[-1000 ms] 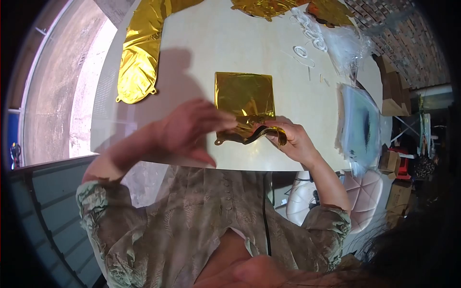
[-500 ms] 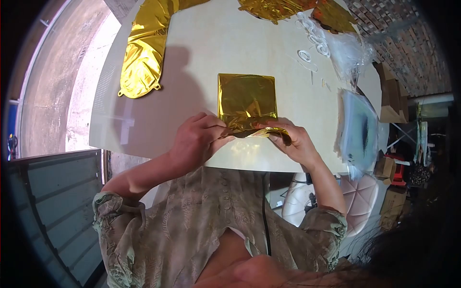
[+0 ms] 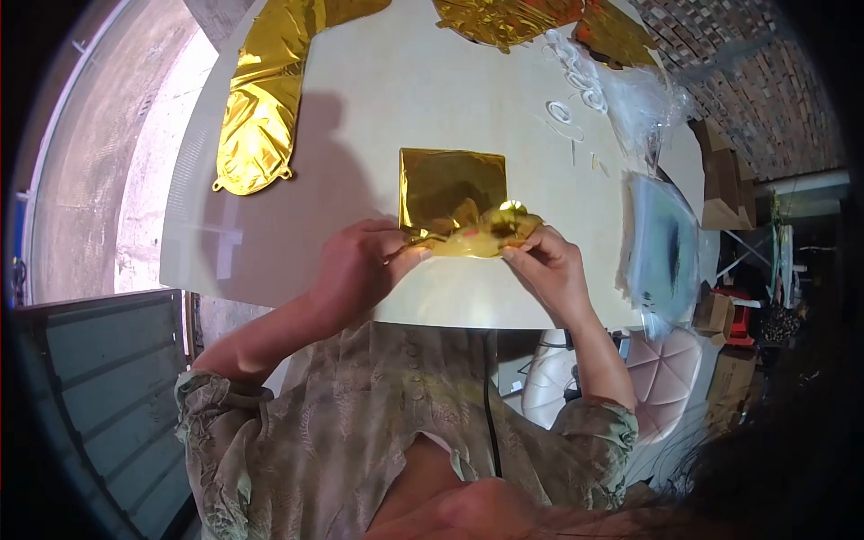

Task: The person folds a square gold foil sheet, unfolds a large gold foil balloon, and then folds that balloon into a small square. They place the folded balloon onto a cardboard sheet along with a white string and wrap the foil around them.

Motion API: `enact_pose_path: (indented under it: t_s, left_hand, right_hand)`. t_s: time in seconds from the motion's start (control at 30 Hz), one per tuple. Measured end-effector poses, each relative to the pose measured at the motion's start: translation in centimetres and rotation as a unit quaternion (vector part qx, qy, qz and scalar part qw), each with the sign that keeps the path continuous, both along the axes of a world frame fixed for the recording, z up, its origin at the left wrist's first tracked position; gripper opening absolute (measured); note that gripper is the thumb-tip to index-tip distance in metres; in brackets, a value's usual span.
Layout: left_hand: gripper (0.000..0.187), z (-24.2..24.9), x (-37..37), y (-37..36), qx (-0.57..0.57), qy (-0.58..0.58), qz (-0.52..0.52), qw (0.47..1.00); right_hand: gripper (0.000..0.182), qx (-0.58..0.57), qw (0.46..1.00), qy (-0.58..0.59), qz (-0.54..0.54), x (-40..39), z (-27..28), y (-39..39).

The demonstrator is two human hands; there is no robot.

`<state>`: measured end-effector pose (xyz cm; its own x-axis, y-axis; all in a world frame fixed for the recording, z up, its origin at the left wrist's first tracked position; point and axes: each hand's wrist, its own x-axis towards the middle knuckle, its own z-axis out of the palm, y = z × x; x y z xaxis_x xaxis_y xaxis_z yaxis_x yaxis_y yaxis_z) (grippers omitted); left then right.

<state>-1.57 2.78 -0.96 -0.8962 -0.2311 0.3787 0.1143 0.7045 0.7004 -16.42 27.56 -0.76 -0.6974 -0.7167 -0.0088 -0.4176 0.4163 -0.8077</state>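
Note:
A shiny gold foil sheet [image 3: 453,184], folded to a rough square, lies on the pale table [image 3: 360,171] in front of me. Its near edge is crumpled and lifted between my hands. My left hand [image 3: 364,270] pinches the left corner of that edge between thumb and fingers. On the other side, my right hand [image 3: 549,268] pinches the right corner, where a flap of foil curls over towards the fingers. The foil hides part of the fingertips.
A long gold foil piece [image 3: 259,126] lies at the upper left. More gold foil [image 3: 508,20] is at the far edge, near white ribbon loops [image 3: 560,112] and clear plastic [image 3: 637,99]. A stack of plastic packets [image 3: 661,243] lies on the right.
The near edge of the foil has shifted in my hands, and its right flap has risen and curled away from me. The whole view has moved slightly.

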Motion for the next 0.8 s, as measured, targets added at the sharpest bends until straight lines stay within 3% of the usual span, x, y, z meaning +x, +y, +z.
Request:
enact_pose_path:
  t_s: [0.07, 0.1, 0.3, 0.37, 0.4, 0.47, 0.5, 0.8]
  left_hand:
    - [0.029, 1.8, -0.2, -0.3, -0.010, -0.198, 0.032, 0.980]
    - [0.029, 1.8, -0.5, -0.3, -0.011, -0.199, 0.031, 0.980]
    - [0.035, 0.8, -0.8, -0.3, 0.054, -0.162, 0.076, 0.982]
    - [0.055, 0.7, -0.3, 0.2, -0.137, 0.028, 0.081, 0.987]
    - [0.055, 0.9, -0.2, 0.6, -0.138, 0.032, 0.074, 0.987]
    - [0.067, 2.3, -0.2, 1.5, -0.298, 0.005, -0.212, 0.931]
    - [0.076, 3.4, -0.8, 1.0, -0.284, 0.041, -0.304, 0.909]
    - [0.085, 1.8, -2.7, 0.3, -0.238, -0.015, -0.306, 0.922]
  right_hand:
    - [0.014, -0.064, 0.984, -0.144, -0.084, 0.3, 0.3, -1.2]
    - [0.020, -0.008, 0.983, -0.154, -0.096, 0.3, 1.5, -1.7]
    - [0.036, 0.068, 0.979, -0.158, -0.108, -0.6, 2.6, -2.8]
    - [0.034, 0.078, 0.978, -0.163, -0.108, -0.8, 3.2, -3.1]
    - [0.032, 0.091, 0.976, -0.170, -0.105, -0.9, 3.5, -3.1]
    - [0.031, 0.071, 0.974, -0.183, -0.110, -1.0, 2.8, -3.0]
    - [0.030, 0.055, 0.973, -0.197, -0.106, -1.0, 2.6, -2.9]
    - [0.020, 0.065, 0.961, -0.262, -0.056, -2.9, 2.8, -3.3]
